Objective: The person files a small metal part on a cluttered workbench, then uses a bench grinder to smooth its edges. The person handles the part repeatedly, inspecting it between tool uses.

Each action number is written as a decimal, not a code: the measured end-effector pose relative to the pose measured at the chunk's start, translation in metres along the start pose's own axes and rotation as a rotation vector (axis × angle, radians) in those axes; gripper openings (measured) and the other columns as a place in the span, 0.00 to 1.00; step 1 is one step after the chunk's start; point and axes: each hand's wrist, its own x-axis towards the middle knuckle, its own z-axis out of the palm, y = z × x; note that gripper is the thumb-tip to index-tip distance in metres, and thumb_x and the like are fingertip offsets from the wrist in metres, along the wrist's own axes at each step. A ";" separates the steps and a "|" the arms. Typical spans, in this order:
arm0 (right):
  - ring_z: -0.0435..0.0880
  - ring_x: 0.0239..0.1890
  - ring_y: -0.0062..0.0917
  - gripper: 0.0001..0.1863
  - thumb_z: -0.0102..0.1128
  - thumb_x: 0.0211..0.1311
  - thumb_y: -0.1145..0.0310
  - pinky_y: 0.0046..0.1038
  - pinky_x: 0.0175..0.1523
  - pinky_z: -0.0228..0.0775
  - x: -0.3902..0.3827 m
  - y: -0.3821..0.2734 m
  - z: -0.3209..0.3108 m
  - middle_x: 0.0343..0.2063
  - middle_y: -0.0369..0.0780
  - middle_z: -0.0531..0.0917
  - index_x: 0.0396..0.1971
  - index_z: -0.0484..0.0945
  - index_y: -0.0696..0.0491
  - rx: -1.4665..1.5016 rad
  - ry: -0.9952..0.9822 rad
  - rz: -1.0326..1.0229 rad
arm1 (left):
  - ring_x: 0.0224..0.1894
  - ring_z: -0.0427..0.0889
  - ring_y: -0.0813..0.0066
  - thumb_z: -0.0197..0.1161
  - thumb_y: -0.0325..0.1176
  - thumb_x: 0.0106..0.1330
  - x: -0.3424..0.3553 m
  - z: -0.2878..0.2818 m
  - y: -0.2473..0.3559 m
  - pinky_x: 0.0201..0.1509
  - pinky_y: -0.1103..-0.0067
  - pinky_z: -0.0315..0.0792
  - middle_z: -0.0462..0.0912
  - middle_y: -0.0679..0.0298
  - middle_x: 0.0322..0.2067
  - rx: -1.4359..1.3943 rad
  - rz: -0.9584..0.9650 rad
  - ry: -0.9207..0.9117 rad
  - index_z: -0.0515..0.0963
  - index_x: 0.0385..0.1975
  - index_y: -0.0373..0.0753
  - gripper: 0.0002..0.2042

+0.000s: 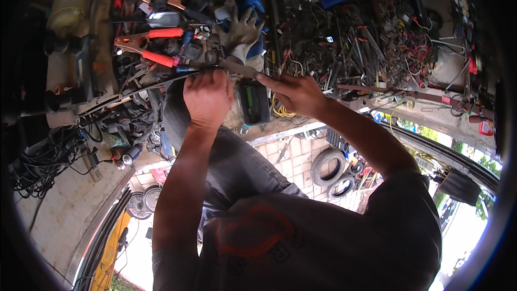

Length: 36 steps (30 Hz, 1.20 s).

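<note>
Flat metal bar (pixel 240 69) is gripped in the right hand (pixel 299 95), can't really tell the left hand (pixel 206 98) grip from here, so I'd hold it level, pressure light.

Faint letters (pixel 281 254), barely readable, stand on the dark shirt (pixel 344 242).

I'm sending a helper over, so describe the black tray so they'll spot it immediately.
Start at the person's dark shirt and go up to the left hand and right hand. Between them, below the flat metal bar, is the black tray. Its open, boxy shape and the green strip inside set it apart from the yellow coil beside it.
</note>
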 end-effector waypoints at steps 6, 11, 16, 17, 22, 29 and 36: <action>0.77 0.14 0.28 0.32 0.62 0.54 0.68 0.32 0.16 0.68 0.003 0.008 0.006 0.22 0.35 0.78 0.62 0.69 0.36 -0.008 0.042 -0.127 | 0.23 0.78 0.66 0.64 0.32 0.52 0.001 0.001 -0.001 0.30 0.70 0.67 0.75 0.66 0.19 -0.006 0.046 0.037 0.70 0.21 0.44 0.08; 0.77 0.14 0.29 0.32 0.61 0.55 0.68 0.32 0.16 0.69 -0.002 0.008 0.005 0.21 0.35 0.77 0.62 0.69 0.36 -0.072 -0.054 -0.053 | 0.23 0.78 0.65 0.63 0.32 0.54 0.001 0.002 -0.002 0.30 0.70 0.67 0.76 0.65 0.19 -0.007 0.033 -0.001 0.70 0.21 0.43 0.08; 0.77 0.15 0.28 0.30 0.62 0.54 0.66 0.31 0.17 0.69 0.004 -0.004 -0.005 0.22 0.35 0.78 0.60 0.71 0.35 -0.059 0.058 -0.094 | 0.24 0.79 0.63 0.63 0.32 0.56 0.001 0.001 -0.002 0.31 0.68 0.68 0.77 0.63 0.20 -0.024 0.010 0.000 0.70 0.21 0.42 0.08; 0.78 0.16 0.28 0.30 0.62 0.54 0.66 0.31 0.17 0.69 -0.003 -0.004 -0.007 0.22 0.35 0.78 0.60 0.71 0.35 -0.047 0.037 -0.073 | 0.24 0.79 0.63 0.63 0.32 0.56 0.000 -0.001 -0.001 0.31 0.68 0.68 0.77 0.63 0.20 -0.021 0.008 -0.010 0.70 0.21 0.42 0.07; 0.78 0.16 0.27 0.31 0.62 0.53 0.69 0.29 0.17 0.69 0.005 -0.007 0.001 0.22 0.35 0.78 0.60 0.71 0.36 -0.041 0.111 -0.115 | 0.24 0.78 0.65 0.63 0.32 0.55 0.003 0.001 -0.002 0.30 0.69 0.67 0.76 0.64 0.20 -0.004 0.045 0.007 0.69 0.21 0.43 0.08; 0.75 0.13 0.30 0.33 0.61 0.52 0.72 0.31 0.16 0.67 0.004 -0.017 0.005 0.19 0.38 0.78 0.62 0.70 0.40 -0.026 0.062 0.013 | 0.24 0.79 0.66 0.63 0.33 0.53 0.000 0.002 0.000 0.32 0.70 0.68 0.77 0.65 0.20 -0.008 0.016 0.018 0.70 0.21 0.43 0.07; 0.81 0.21 0.35 0.28 0.58 0.57 0.70 0.36 0.23 0.73 0.002 -0.040 0.005 0.24 0.42 0.81 0.61 0.70 0.40 0.148 0.136 0.145 | 0.24 0.79 0.63 0.62 0.32 0.55 -0.002 0.003 -0.001 0.31 0.68 0.69 0.77 0.64 0.19 -0.017 0.002 0.029 0.70 0.20 0.43 0.07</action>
